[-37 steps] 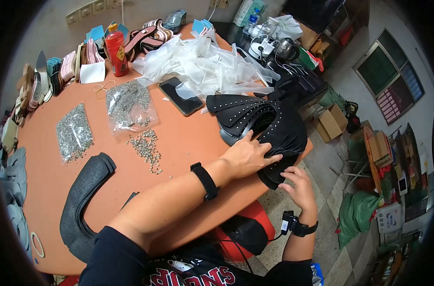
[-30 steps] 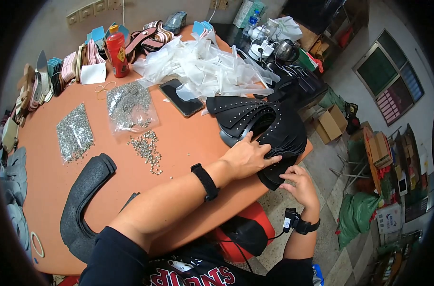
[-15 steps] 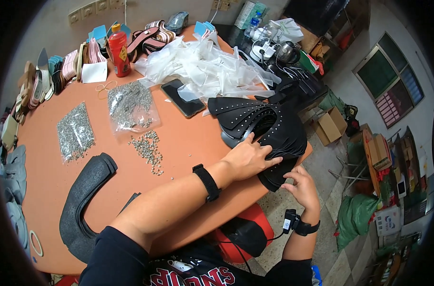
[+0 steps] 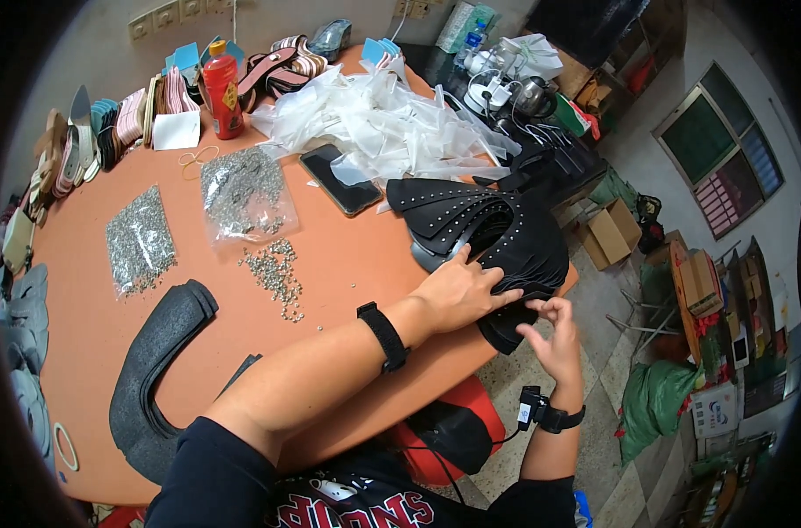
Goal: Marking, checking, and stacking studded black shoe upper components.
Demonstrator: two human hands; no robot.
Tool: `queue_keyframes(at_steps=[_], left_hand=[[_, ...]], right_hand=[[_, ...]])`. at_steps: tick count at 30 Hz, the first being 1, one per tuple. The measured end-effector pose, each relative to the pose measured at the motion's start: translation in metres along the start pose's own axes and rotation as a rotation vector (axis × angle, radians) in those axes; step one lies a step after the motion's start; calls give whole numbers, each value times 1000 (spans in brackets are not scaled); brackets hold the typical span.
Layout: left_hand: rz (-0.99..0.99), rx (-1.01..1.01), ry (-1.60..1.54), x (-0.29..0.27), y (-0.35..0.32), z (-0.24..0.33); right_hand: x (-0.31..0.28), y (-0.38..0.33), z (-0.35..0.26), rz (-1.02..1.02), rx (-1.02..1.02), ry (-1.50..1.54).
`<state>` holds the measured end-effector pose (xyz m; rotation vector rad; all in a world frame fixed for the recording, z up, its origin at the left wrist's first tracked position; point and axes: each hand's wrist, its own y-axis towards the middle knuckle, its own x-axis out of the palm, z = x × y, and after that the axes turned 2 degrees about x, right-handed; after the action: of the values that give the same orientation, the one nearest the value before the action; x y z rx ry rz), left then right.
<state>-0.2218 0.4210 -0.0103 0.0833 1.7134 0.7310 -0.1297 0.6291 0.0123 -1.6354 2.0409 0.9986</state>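
Note:
At the table's right edge lies a fanned stack of curved black pieces (image 4: 435, 211) dotted with small silver studs. Across it rests my left hand (image 4: 462, 295), fingers spread and laid flat on the pieces. My right hand (image 4: 557, 339) is just off the table edge, beside the stack's near right end; its thumb and fingers are apart with nothing visible between them. Whether its fingertips touch the black pieces I cannot tell. Loose silver studs (image 4: 275, 280) are scattered left of my left hand, below a clear bag of studs (image 4: 246, 194). A second stud bag (image 4: 141, 242) lies farther left.
Dark grey curved pieces (image 4: 141, 387) are stacked near left, partly under my left arm. A phone (image 4: 339, 180) lies beside a heap of white translucent sheets (image 4: 383, 123). A red bottle (image 4: 223, 92) stands at the back. Right of the table are a cardboard box (image 4: 610, 232) and green sack (image 4: 654, 409).
My right hand has risen slightly, and its thumb and fingers have spread farther apart. My left hand stays on the black studded pieces.

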Motion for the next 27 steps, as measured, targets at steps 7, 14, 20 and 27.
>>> queue_keyframes(at_steps=[7,14,20,27], left_hand=[[-5,-4,-14,1,-1,-2],[-27,-1,-7,0,0,-2],[-35,-10,-18,-2,0,-1],[-20,-15,-27,0,-1,0]], right_hand=[[-12,1,-2,-212,-310,-347],[-7,4,-5,-128,-347,-425],[1,10,-1,13,-333,-399],[6,7,2,66,-267,-341]])
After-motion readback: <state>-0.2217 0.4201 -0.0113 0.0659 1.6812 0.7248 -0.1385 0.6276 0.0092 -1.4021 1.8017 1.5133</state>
